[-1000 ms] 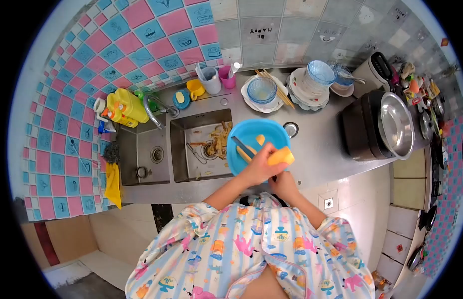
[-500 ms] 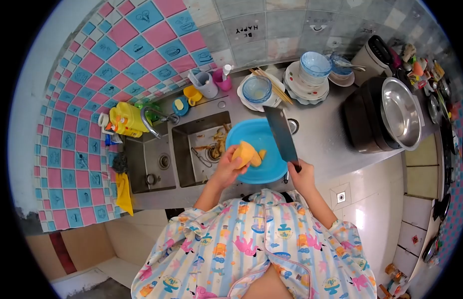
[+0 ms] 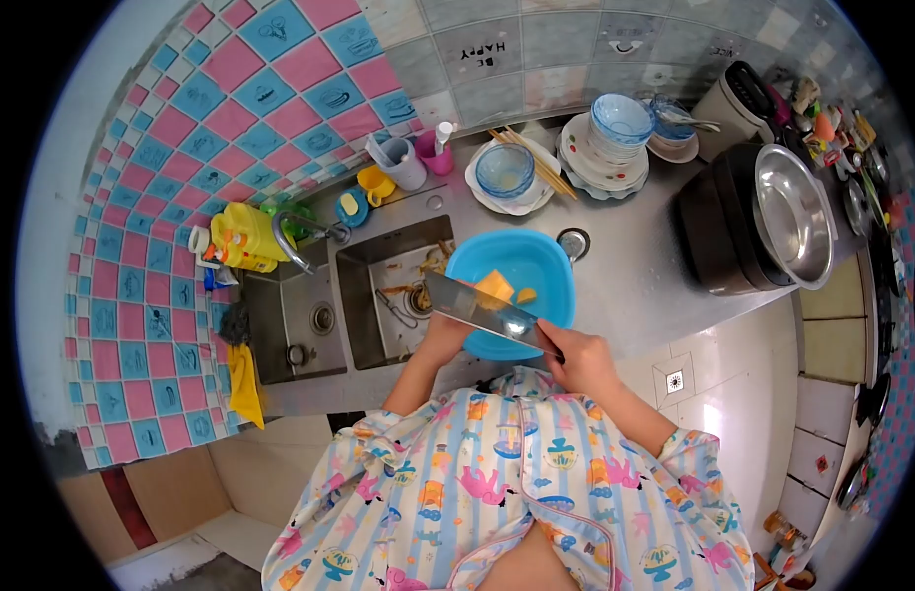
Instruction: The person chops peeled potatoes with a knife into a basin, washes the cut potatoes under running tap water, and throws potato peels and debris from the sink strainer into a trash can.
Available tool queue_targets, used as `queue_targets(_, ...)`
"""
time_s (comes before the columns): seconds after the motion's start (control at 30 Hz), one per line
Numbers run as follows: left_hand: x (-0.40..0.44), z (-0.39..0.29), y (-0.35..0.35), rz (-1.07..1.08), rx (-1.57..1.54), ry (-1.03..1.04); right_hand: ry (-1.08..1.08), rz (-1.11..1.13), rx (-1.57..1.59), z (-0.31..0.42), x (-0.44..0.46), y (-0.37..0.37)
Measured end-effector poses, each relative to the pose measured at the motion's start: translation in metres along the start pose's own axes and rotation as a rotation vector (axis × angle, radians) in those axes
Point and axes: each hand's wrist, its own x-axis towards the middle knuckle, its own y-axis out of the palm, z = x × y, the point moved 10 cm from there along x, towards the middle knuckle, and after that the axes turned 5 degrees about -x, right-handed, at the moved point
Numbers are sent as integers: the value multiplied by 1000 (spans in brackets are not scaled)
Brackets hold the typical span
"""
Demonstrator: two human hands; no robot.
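My right hand [image 3: 587, 362] grips the dark handle of a cleaver [image 3: 482, 311], its wide blade pointing left across the blue basin [image 3: 561, 271]. Behind the blade, my left hand [image 3: 447, 337] is closed around a peeled orange-yellow vegetable chunk [image 3: 495, 286], possibly sweet potato or pumpkin. The blade hides the fingertips and the chunk's lower part; whether its edge touches the chunk, I cannot tell. A small cut piece [image 3: 526, 295] lies in the basin.
Left of the basin is a double steel sink [image 3: 393, 241] with peelings in it, under a tap [image 3: 292, 246]. Behind stand a bowl [image 3: 505, 170] with chopsticks [image 3: 551, 177] and stacked dishes [image 3: 603, 163]. A black cooker [image 3: 718, 231] with a steel bowl [image 3: 787, 217] is at right.
The cleaver has swung left and down from upright, now lying across the front of the chunk. My right hand has moved left, toward my left hand, which still holds the chunk.
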Motion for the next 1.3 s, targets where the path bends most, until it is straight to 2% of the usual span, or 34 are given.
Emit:
queue_targets(0.1,0,-23,7,3,58,133,68,67,20,-3,1,6)
queue_targets(0.17,0,-18,7,-33,143,119,159,149,12,-7,1,13)
queue_targets(0.3,3,-9,7,20,173,20,175,110,55,-8,0,13)
queue_targets(0.4,-6,11,20,143,-376,-304,163,61,121,-10,1,11)
queue_targets(0.5,2,-1,17,97,-197,-96,200,58,146,-14,3,12)
queue_targets(0.6,6,-26,17,17,261,193,275,108,122,-25,0,21)
queue_targets(0.7,5,-27,22,-5,401,152,297,111,149,-29,-1,22)
queue_targets(0.8,9,-18,24,100,310,110,279,107,209,-32,-1,20)
queue_targets(0.9,2,16,33,192,-249,-347,273,116,245,-35,1,19)
queue_targets(1.0,0,19,41,206,-411,-400,295,152,251,-38,4,17)
queue_targets(1.1,13,-15,35,65,327,140,347,175,246,-45,2,18)
queue_targets(1.2,10,-17,40,39,445,72,387,195,220,-50,-2,20)
queue_targets(1.3,10,-17,41,34,417,180,403,204,226,-51,-6,23)
